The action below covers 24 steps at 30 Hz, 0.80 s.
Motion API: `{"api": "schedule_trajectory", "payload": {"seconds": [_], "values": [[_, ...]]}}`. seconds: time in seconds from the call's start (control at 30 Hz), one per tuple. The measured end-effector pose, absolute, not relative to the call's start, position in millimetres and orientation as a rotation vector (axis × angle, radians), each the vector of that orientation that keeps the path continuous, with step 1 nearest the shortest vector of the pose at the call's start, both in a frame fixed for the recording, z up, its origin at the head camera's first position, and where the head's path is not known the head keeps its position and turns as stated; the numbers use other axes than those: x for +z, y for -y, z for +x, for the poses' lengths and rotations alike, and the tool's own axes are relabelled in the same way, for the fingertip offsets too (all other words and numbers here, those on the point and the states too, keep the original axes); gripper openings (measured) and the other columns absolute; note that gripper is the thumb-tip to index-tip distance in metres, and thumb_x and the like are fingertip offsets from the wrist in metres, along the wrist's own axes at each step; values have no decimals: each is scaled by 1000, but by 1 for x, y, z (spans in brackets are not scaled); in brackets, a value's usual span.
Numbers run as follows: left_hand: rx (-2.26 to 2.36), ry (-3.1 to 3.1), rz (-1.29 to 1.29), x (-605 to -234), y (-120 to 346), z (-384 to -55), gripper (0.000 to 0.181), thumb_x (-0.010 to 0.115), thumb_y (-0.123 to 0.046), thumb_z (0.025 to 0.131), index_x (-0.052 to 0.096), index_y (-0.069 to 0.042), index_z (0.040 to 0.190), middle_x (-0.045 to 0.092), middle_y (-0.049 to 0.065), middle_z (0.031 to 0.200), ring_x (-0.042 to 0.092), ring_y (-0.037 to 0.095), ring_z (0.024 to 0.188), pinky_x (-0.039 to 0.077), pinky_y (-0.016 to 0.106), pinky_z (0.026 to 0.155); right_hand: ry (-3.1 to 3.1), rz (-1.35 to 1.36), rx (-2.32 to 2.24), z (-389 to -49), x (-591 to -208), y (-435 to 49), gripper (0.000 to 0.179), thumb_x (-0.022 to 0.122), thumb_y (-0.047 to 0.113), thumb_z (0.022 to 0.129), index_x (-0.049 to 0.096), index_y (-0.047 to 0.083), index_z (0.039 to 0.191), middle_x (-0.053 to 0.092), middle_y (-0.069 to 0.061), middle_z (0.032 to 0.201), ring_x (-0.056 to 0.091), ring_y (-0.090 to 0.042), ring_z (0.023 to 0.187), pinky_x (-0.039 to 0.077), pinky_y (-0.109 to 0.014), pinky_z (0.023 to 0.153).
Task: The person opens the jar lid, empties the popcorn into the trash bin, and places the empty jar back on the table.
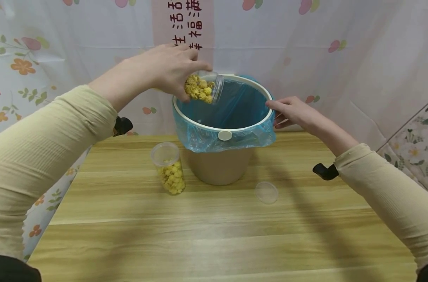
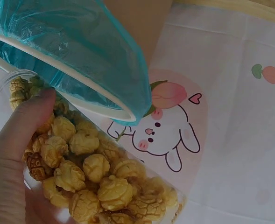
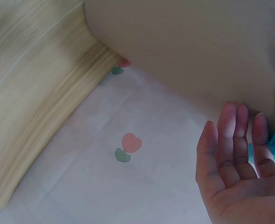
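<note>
One broad cloth (image 1: 305,47), white with printed flowers, hearts and red characters, hangs behind the work, and before it spreads a pale wooden table (image 1: 207,235) with striped grain.

At the table's far side stands a beige bin (image 1: 217,164), upright. A thin blue bag (image 1: 200,139) lines it and folds down over the outside in crinkled, translucent pleats; a cream ring (image 1: 267,93) circles the mouth, with an oval tab (image 1: 225,135) on the near side.

The person's right hand (image 1: 295,111) is at the bin's right edge: the thumb lies over the ring, the other fingers extend outside and below it, nearly straight, so the edge sits between them.

The left hand (image 1: 173,66) comes in above the bin's left edge, thumb and fingers clamped round a clear jar (image 1: 200,88). That jar lies tipped on its side over the left part of the opening, mouth to the right, and is well filled with round, knobbly golden popcorn, some pieces browned.

A taller-looking clear container (image 1: 169,174) of yellow popcorn stands left of the bin, and a flat, clear round lid (image 1: 267,192) lies near and to the right.
</note>
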<state>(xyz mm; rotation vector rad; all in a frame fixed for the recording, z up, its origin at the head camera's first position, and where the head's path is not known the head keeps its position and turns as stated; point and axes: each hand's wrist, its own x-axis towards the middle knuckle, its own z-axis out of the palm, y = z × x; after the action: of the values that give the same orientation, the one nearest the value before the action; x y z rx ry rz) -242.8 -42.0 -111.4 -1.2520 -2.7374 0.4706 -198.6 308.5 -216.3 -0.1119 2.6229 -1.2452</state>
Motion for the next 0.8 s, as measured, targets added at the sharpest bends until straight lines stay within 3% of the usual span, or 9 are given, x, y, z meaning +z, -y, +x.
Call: {"api": "schedule_trajectory", "payload": {"seconds": [0.8], "values": [[629,2639,-1258,-111,34,-244,94,82,-43,75,40,-23,157,50,23,131,44,41,124,43,61,105,-2601,-103,-1272,-198,-217,-310,47,50,52,104,67,8,106,66,0,83,70,-13,77,62,-27,78]]}}
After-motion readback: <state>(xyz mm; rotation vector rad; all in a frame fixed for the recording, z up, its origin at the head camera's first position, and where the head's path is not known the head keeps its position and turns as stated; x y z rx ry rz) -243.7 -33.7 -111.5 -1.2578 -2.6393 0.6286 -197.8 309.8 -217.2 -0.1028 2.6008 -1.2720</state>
